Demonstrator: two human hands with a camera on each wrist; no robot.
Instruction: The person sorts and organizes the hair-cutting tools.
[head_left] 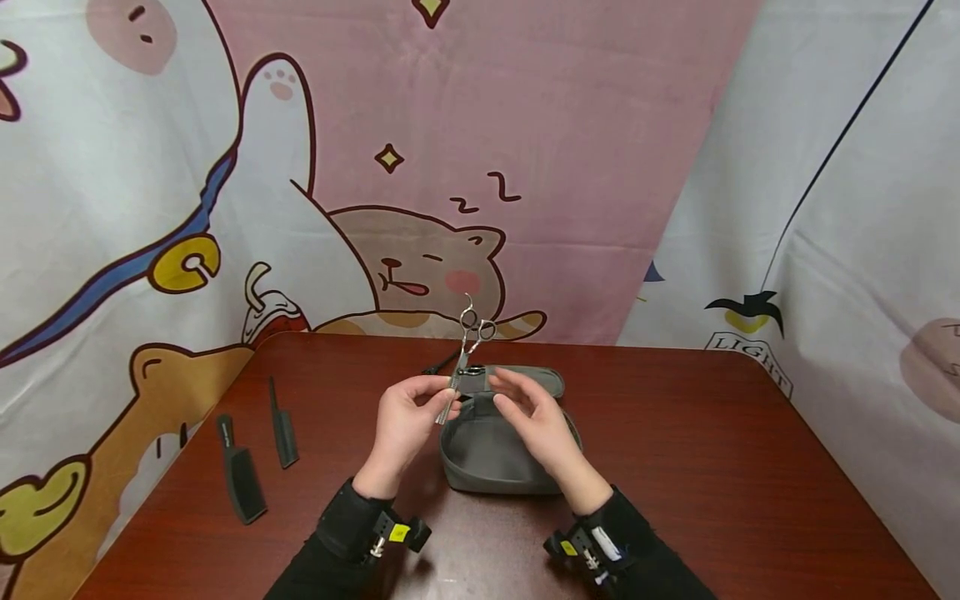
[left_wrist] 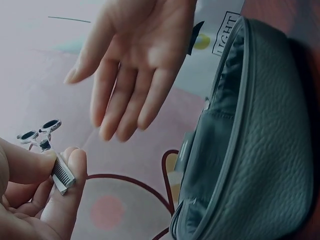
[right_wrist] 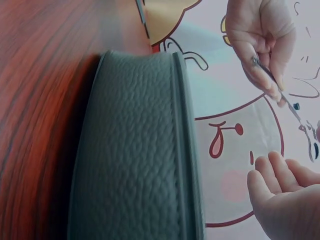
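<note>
My left hand (head_left: 408, 425) pinches a pair of thinning scissors (head_left: 463, 354) by the blades, between thumb and fingers. Their finger loops point up and away, and the toothed blade (left_wrist: 62, 175) shows in the left wrist view. To the right, my right hand (head_left: 536, 421) hovers with its fingers extended and holds nothing. In the left wrist view the right palm (left_wrist: 150, 45) faces the camera, apart from the scissors. Below and behind both hands stands an unzipped grey-green zip case (head_left: 498, 467), its lid (head_left: 551, 381) folded back to the far side.
On the left of the brown table (head_left: 712, 467) lie a wide dark comb (head_left: 243, 483) and a narrower dark comb (head_left: 283, 429), both with handles pointing away. A cartoon-printed cloth (head_left: 562, 167) hangs behind the table's far edge.
</note>
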